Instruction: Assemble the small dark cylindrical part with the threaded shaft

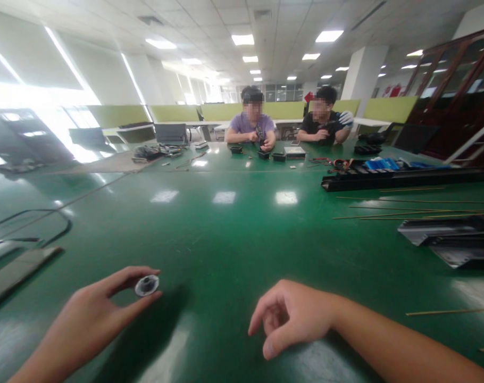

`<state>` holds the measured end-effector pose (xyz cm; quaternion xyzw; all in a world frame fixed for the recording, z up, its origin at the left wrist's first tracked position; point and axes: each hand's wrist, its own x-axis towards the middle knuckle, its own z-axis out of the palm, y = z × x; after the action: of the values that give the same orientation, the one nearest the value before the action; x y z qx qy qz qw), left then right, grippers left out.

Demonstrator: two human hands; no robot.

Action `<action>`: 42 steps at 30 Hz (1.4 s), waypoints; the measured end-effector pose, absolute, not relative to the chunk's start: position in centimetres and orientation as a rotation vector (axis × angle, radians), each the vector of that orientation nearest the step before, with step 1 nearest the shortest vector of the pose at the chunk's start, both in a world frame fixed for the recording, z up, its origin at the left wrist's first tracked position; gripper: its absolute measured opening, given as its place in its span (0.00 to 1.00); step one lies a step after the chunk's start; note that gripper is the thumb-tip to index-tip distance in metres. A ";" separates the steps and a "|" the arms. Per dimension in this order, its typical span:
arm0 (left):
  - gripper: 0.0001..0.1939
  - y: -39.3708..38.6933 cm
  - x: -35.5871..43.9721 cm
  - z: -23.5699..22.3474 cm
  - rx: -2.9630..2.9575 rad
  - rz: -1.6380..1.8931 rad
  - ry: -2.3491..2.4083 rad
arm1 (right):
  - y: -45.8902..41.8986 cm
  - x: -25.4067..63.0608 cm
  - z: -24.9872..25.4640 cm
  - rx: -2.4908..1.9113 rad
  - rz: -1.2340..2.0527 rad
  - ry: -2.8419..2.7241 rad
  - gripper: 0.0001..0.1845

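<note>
Between the thumb and fingers of my left hand is a small round piece with a pale silvery rim and a dark centre. It is held above the green tabletop, and its exact kind is unclear. My right hand hovers over the table to the right. Its fingers are loosely bent, with a gap between thumb and forefinger and nothing visible in them.
Black metal channels and thin brown rods lie on the right. A flat grey bar and a bent black frame are at left. Across the table sit two people, with small black parts before them.
</note>
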<state>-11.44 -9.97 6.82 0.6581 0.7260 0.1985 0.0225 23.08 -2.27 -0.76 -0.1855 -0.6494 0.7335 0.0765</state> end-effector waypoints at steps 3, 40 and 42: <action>0.19 -7.5 -8.1 7.1 2.170 0.589 1.930 | -2.7 23.8 -0.6 -0.684 1.942 -1.947 0.22; 0.12 -3.3 1.3 1.5 2.085 0.753 1.104 | -2.4 24.3 0.2 -1.051 0.950 -2.192 0.10; 0.13 -3.3 1.3 1.4 2.081 0.758 1.116 | -2.5 24.3 0.3 -1.032 0.946 -2.196 0.11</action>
<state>1.32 -3.33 1.38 0.7936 0.4256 0.2892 0.3248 24.31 -2.52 0.26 -0.3822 -0.8130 0.3500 0.2654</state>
